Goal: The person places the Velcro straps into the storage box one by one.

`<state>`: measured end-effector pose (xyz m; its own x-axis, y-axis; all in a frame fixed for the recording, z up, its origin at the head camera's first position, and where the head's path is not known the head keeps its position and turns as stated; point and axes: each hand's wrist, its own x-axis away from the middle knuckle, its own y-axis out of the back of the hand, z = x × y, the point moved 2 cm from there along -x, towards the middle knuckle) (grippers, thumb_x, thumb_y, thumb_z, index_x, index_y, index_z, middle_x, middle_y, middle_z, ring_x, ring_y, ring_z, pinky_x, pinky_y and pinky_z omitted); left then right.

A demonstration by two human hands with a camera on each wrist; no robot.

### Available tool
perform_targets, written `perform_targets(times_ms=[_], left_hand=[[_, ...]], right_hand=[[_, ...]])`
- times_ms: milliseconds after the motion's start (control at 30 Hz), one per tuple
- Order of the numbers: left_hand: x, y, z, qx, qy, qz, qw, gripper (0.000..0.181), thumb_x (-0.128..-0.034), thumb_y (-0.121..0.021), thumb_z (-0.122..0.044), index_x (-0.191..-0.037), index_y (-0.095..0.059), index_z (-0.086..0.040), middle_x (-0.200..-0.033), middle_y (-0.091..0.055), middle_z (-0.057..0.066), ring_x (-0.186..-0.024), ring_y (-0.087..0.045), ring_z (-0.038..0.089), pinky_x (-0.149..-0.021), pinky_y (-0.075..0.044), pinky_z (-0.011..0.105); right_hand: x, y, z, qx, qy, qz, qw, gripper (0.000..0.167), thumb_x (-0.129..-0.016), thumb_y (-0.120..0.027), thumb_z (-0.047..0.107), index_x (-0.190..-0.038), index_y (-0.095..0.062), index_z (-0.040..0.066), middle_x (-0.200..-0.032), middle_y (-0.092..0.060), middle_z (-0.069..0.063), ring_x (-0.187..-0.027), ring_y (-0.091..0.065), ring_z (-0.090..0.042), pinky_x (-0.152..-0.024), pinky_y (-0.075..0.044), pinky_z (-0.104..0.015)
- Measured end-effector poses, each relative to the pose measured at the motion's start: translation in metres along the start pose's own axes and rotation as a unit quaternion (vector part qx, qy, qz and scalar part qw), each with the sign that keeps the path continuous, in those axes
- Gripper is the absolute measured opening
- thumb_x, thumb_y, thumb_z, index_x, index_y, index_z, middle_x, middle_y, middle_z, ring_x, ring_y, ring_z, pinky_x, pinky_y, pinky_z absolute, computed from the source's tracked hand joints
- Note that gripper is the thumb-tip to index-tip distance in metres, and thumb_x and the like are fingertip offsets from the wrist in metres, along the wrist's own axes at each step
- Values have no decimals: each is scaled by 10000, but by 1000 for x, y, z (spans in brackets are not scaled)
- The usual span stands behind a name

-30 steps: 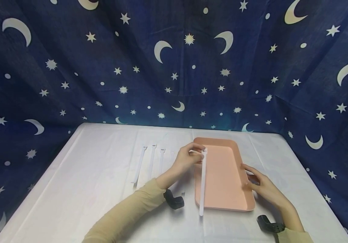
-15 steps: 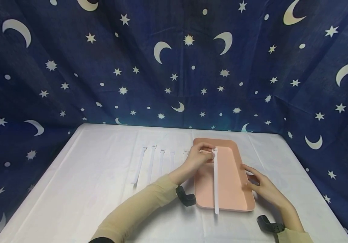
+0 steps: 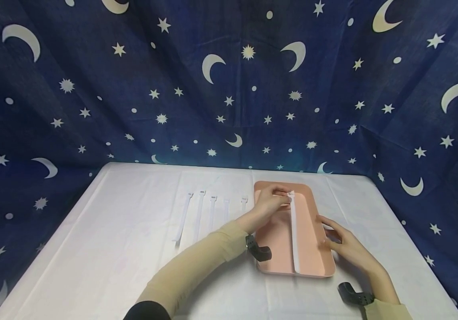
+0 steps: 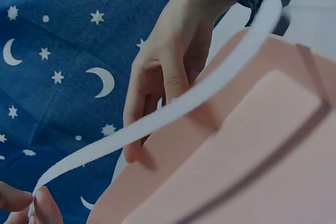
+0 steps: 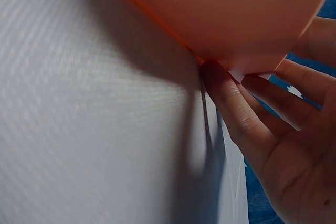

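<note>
We see a plain white strap (image 3: 295,242), and the other straps (image 3: 182,218) are white too, almost lost against the white tabletop (image 3: 93,266). The tray (image 3: 313,253) is a soft peach pink, and we find vivid orange along its edge in the right wrist view. We have a deep blue curtain (image 3: 197,42) patterned with cream crescent moons, stars, bursts and dots. The sleeves (image 3: 201,262) are tan, the wrist cameras (image 3: 259,251) black.

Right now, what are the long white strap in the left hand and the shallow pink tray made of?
The long white strap looks like matte fabric, maybe nylon: it curves softly without shine. The shallow, rectangular pink tray looks like smooth, satiny plastic, with rounded corners and even colour, though painted metal could look similar.
</note>
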<state>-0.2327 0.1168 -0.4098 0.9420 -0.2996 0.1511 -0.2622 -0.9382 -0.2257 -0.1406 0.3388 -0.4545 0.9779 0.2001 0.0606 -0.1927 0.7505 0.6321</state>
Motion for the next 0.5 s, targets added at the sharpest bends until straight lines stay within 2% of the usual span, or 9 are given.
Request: perform_targets(times_ms=[167,500], left_hand=[[-6,-7,3,-44,83,-45,9999,307,-795,-620,105,-1092,-642,32,-836,-563,24,-685,-574,86,-679,-592,244],[-19,-23,11,-326,240,-132,9991,279,-799,-629,72,-1068,-660,5,-863,-621,56,-684,-592,97,-754,-598,306]], right_hand=[[1,1,0,-34,15,10,10000,672,-910,-641,202,-1486,-324,64,-1514,-359,-213,-1283,-445,-498,-881,-423,-109],[1,0,-1,-64,16,-9,10000,666,-916,-637,217,-1488,-327,77,-1517,-362,-201,-1281,-459,-474,-889,-441,-135]])
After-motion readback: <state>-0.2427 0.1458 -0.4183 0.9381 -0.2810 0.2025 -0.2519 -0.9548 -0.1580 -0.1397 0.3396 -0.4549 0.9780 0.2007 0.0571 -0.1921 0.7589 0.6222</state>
